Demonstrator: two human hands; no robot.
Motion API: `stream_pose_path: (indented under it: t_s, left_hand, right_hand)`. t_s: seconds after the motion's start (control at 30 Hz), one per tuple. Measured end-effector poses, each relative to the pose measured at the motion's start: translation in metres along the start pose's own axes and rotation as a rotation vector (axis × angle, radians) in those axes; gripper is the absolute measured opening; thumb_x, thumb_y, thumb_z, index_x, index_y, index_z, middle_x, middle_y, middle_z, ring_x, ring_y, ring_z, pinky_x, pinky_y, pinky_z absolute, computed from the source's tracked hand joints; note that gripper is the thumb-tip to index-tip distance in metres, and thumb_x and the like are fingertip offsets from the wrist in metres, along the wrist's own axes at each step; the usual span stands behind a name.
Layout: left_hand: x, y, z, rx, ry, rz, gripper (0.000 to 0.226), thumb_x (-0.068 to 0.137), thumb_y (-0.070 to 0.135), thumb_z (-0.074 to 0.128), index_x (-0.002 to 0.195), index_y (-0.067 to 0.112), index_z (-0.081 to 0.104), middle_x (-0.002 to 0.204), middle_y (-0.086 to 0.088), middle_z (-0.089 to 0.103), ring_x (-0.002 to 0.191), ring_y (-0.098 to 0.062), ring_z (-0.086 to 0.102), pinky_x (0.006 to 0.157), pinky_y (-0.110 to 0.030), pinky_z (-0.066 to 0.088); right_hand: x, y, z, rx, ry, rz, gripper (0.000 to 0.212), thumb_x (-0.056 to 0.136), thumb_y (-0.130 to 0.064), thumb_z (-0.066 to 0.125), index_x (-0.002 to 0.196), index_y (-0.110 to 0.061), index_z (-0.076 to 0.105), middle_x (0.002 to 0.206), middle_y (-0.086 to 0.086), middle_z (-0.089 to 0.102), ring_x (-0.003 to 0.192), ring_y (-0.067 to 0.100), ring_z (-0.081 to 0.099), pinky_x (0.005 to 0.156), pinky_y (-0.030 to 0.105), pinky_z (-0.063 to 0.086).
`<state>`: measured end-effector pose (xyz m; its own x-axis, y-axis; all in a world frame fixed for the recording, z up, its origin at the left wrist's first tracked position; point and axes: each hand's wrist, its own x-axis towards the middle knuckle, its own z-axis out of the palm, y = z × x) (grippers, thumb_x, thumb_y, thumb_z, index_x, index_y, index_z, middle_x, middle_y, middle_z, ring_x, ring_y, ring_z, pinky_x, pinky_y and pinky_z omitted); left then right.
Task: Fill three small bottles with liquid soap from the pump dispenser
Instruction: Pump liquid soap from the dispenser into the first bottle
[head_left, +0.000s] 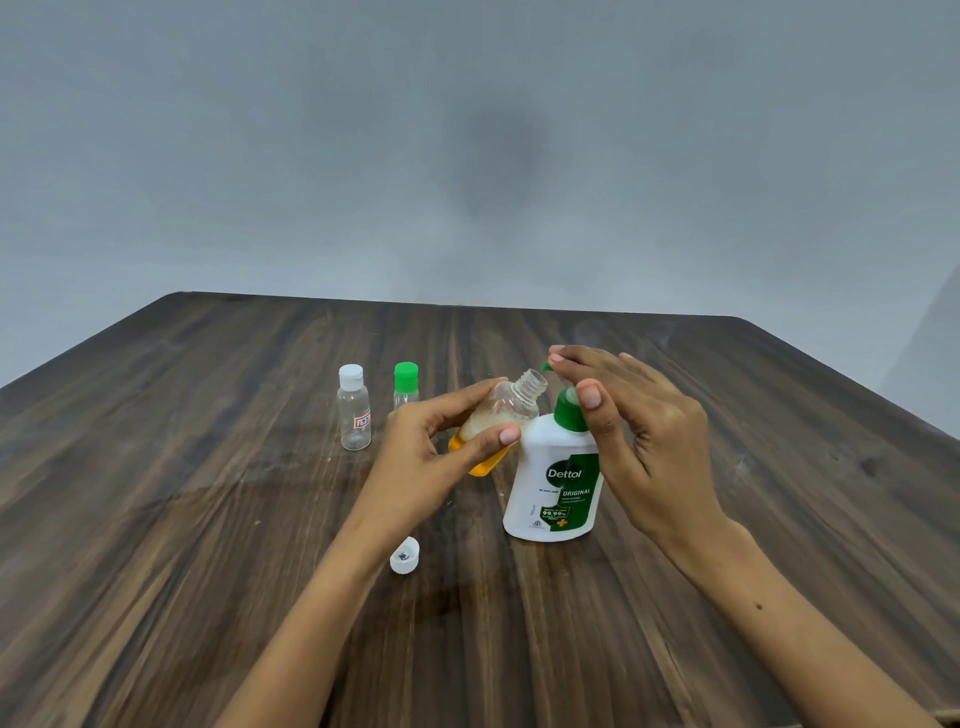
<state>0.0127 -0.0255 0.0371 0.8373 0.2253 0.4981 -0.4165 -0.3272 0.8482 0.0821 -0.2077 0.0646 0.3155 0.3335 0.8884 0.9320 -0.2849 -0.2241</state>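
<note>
Soap work is partly done, and most of it is left. Nearest on the worktop (208, 597) lies a small white cap (404, 556), off its bottle and open side up. Just past it stands the white pump dispenser (553, 483) with its green pump top. The right hand (644, 431) rests over that pump, fingers spread loosely on the green head, so its grip is wide and holds nothing tight. The left hand (441, 447) has its grip closed around the open bottle (501, 421), tilted so its mouth points up toward the pump spout. Orange soap sits in the low end of this bottle, with froth above it, so it looks only part full. Farther back stand two more small bottles, well apart from the hands: a clear one with a white cap (355, 410) and one with a green cap (405, 387). Both are capped, and the white-capped one looks empty. So one bottle is being filled, and two are not yet started.
</note>
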Motion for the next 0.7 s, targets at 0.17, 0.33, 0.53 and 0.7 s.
stream_pose_path:
  t_s: [0.17, 0.33, 0.53, 0.7]
  left_hand:
    - [0.0002, 0.0018, 0.0007, -0.004, -0.004, 0.013, 0.054, 0.075, 0.034, 0.072, 0.125, 0.014, 0.065, 0.121, 0.006, 0.069, 0.114, -0.005, 0.063, 0.099, -0.03, 0.051]
    - [0.0001, 0.0019, 0.0008, 0.001, -0.002, 0.006, 0.055, 0.074, 0.035, 0.072, 0.125, 0.015, 0.065, 0.121, 0.007, 0.069, 0.114, -0.005, 0.063, 0.099, -0.031, 0.052]
    - [0.0, 0.0012, 0.001, -0.011, -0.002, 0.0, 0.055, 0.074, 0.034, 0.072, 0.125, 0.015, 0.065, 0.121, 0.007, 0.069, 0.114, -0.005, 0.063, 0.1, -0.031, 0.051]
    - [-0.0005, 0.0023, 0.0009, -0.014, -0.003, 0.0, 0.053, 0.073, 0.034, 0.072, 0.123, 0.018, 0.065, 0.12, 0.009, 0.069, 0.113, -0.003, 0.063, 0.098, -0.027, 0.051]
  right_hand:
    - [-0.0043, 0.0014, 0.0032, 0.026, 0.007, 0.008, 0.055, 0.103, -0.047, 0.032, 0.109, -0.009, 0.072, 0.116, 0.001, 0.069, 0.113, 0.015, 0.063, 0.089, 0.047, 0.053]
    - [-0.0035, 0.003, -0.0001, 0.025, -0.009, -0.002, 0.054, 0.102, -0.048, 0.034, 0.11, -0.01, 0.072, 0.117, 0.001, 0.069, 0.113, 0.015, 0.063, 0.092, 0.048, 0.051]
    - [-0.0032, 0.002, 0.0017, 0.026, 0.008, 0.005, 0.056, 0.103, -0.048, 0.032, 0.107, -0.01, 0.073, 0.114, 0.002, 0.07, 0.112, 0.015, 0.064, 0.091, 0.048, 0.052]
    - [-0.0042, 0.0015, 0.0016, 0.025, 0.006, 0.008, 0.057, 0.103, -0.048, 0.031, 0.107, -0.01, 0.073, 0.114, 0.001, 0.07, 0.112, 0.014, 0.064, 0.091, 0.048, 0.052]
